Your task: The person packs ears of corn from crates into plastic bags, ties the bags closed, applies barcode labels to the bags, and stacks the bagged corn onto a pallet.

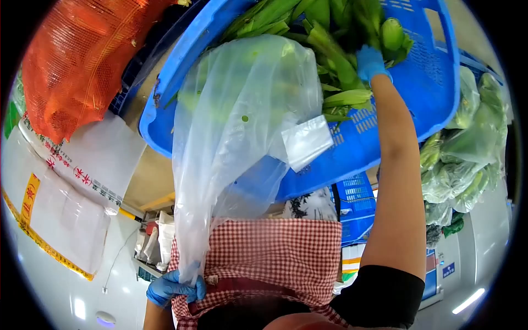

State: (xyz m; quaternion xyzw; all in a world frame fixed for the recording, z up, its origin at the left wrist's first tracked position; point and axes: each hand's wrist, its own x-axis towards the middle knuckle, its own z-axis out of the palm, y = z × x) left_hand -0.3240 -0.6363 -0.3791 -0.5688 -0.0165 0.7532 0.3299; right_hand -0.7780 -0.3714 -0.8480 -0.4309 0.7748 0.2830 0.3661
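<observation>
My left hand point(177, 287) is gripping the gathered end of a limp, translucent plastic bag point(220, 126), which is draping over the perforated blue crate's rim point(330, 175). My right hand point(372, 61) is reaching among tapering, leafy corn ears point(334, 52); its grip I cannot tell. I am judging this as selecting, calling for 1 secure grasp. Beyond, a coarse orange mesh sack point(82, 60) is bulging.

"Clear plastic bag point(236, 110), stretched long, neck bunched tight at the bottom!"
"And green bulk showing cloudily through its fat upper end!"
"The corn point(333, 52)?"
"Husks on, heaped beside it in the blue crate point(429, 104)!"
</observation>
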